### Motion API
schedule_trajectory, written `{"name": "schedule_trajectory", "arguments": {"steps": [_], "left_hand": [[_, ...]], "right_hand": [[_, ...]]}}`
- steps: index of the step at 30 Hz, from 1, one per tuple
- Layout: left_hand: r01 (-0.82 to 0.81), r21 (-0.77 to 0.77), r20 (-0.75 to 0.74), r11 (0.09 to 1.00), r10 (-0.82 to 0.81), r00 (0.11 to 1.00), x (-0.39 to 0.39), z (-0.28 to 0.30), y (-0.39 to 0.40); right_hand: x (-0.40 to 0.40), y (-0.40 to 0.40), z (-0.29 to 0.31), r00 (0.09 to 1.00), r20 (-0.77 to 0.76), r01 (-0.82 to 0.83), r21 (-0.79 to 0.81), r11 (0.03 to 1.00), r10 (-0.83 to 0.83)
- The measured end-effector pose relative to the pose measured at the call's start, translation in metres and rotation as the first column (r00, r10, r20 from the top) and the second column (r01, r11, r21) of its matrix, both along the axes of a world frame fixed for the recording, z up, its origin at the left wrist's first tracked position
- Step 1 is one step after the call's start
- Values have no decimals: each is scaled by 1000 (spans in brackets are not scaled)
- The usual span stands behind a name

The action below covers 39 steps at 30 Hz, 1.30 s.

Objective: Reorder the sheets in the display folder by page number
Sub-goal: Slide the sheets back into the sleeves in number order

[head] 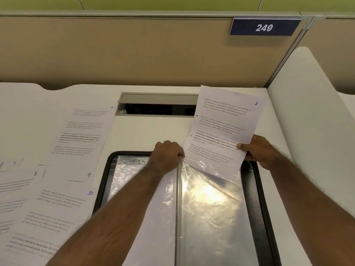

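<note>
Sheet no. 3 (223,129) sits w/ its bottom edge in the mouth of a clear sleeve (211,198) of the display folder (255,198), open on the bench (149,131). Right hand (263,150) pinches the sheet's edge to steer it; left hand (169,154) grips the sleeve's top, prob. holding it open. Left of folder: loose sheets (63,179) nos. 4, 7–10. Crinkly plastic may snag.

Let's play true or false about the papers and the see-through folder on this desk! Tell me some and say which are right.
1. The right hand holds the sheet marked 3. True.
2. That sheet is fully inside the plastic sleeve. False: only its bottom edge is in.
3. The left hand grips the sleeve's top edge. True.
4. The sheet marked 10 lies right of the folder. False: it lies left.
</note>
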<state>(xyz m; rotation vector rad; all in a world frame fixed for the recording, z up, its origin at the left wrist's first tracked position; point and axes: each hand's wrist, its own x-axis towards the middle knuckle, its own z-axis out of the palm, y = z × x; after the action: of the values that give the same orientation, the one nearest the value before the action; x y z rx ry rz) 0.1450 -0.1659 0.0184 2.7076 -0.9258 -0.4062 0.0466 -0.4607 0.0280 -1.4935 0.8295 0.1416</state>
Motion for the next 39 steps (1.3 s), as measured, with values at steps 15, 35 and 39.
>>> {"name": "schedule_trajectory", "arguments": {"steps": [15, 35, 39], "left_hand": [[-99, 16, -138, 995, 100, 985, 4, 7, 1], [-256, 63, -246, 965, 264, 933, 3, 9, -3], [-247, 36, -274, 968, 248, 929, 4, 6, 0]], "right_hand": [[3, -13, 9, 986, 31, -165, 40, 985, 164], [-5, -22, 9, 961, 48, -273, 41, 961, 271], [-5, -20, 9, 970, 35, -243, 33, 969, 242]]}}
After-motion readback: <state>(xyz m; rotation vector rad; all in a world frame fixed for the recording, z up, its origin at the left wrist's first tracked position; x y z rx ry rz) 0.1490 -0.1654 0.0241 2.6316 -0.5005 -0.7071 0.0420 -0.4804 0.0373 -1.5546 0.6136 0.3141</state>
